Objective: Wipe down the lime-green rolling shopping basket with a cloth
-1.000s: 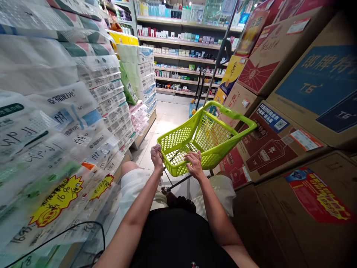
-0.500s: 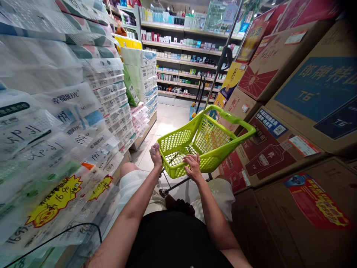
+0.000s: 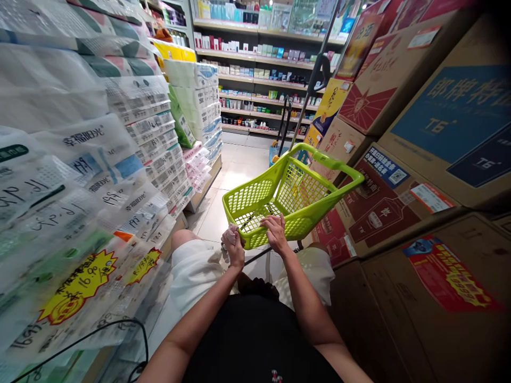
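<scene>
A bright green plastic shopping cart (image 3: 291, 227) with a lattice basket stands in front of my knees, turned at an angle. My left hand (image 3: 235, 252) is closed on a small crumpled, pinkish-grey cloth (image 3: 230, 234) at the basket's near left corner. The fingers of my right hand (image 3: 276, 234) curl over the near rim of the basket and hold it. Inside, the basket's lattice floor shows. Part of the cart's wheeled frame is hidden behind my hands and legs.
Stacked paper packs (image 3: 147, 143) with price signs line the left side. Printed cartons (image 3: 383, 202) are piled close on the right. Beyond the cart are a hand truck (image 3: 284, 127), tiled floor (image 3: 239, 159) and product shelves (image 3: 255, 74). A black cable (image 3: 99, 325) hangs at lower left.
My left hand with the cloth has moved from the basket's left edge, down and right, to its near corner. My right hand stays on the rim. The view has shifted slightly.
</scene>
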A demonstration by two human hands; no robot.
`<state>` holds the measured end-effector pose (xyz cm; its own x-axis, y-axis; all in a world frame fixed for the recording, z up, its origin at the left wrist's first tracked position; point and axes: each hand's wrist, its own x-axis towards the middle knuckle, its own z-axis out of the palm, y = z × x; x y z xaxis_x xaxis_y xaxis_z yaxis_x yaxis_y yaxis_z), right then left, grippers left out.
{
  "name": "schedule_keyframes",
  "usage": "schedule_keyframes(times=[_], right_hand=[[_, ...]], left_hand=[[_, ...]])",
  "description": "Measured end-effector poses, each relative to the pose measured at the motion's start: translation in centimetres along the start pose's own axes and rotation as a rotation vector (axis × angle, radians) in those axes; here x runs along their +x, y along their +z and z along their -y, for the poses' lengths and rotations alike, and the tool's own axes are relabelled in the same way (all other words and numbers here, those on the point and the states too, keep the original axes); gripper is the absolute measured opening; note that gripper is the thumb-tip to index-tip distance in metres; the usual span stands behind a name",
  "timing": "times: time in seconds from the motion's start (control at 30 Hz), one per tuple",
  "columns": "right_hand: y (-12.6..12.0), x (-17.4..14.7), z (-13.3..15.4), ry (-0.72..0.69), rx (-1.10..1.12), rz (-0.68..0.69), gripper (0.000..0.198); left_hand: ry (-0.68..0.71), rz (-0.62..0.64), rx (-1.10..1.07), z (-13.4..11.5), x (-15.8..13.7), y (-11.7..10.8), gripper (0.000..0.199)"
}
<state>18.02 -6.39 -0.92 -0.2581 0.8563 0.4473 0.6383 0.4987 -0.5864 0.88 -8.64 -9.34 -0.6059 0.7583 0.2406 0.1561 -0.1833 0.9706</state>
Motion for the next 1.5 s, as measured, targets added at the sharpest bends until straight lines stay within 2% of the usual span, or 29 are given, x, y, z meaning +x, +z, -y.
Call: schedule_keyframes(times=[0.1,0.23,0.4,0.53,0.67,0.83,1.0,1.13,1.2,1.3,1.5], right_hand=[[-0.3,-0.1,0.1,-0.001,0.021,-0.003,0.042],[-0.8,-0.3,0.1,0.002,0.063,-0.004,0.050],[-0.8,-0.6,-0.3,-0.016,0.141,-0.034,0.053],[-1.0,-0.6,-0.3,-0.013,0.206,-0.042,0.055],[-1.4,-0.6,-0.4,-0.019,0.211,-0.022,0.055],[-1.4,-0.6,-0.6,-0.047,0.202,-0.015,0.052],[-0.7,0.1,-0.3,0.011,0.177,0.014,0.045],[-0.4,0.8,0.0,0.105,0.153,0.030,0.040],[-0.6,0.7,0.1,0.112,0.173,0.034,0.039],[-1.2,0.2,0.0,0.092,0.215,0.019,0.039],[-1.7,-0.5,-0.7,0.082,0.242,-0.014,0.036]], left_hand=[[0.118,0.013,0.049,0.2,-1.8,-0.4,0.034],[0.372,0.012,0.156,1.0,-2.9,-1.0,0.020],[0.608,0.131,0.237,1.9,-3.0,-1.6,0.021],[0.759,0.152,0.299,0.9,-3.0,-1.3,0.032],[0.838,0.191,0.360,-0.2,-3.0,-1.2,0.027],[0.835,0.308,0.379,-0.5,-2.8,-2.4,0.030],[0.702,0.193,0.294,-0.7,-1.7,-2.9,0.027],[0.813,0.209,0.228,-0.9,-1.4,-2.8,0.020],[0.814,0.247,0.230,-1.2,-1.1,-2.6,0.017],[0.692,0.285,0.251,-1.6,0.3,-2.5,0.021],[0.280,-0.063,0.205,-0.6,5.2,-2.7,0.021]])
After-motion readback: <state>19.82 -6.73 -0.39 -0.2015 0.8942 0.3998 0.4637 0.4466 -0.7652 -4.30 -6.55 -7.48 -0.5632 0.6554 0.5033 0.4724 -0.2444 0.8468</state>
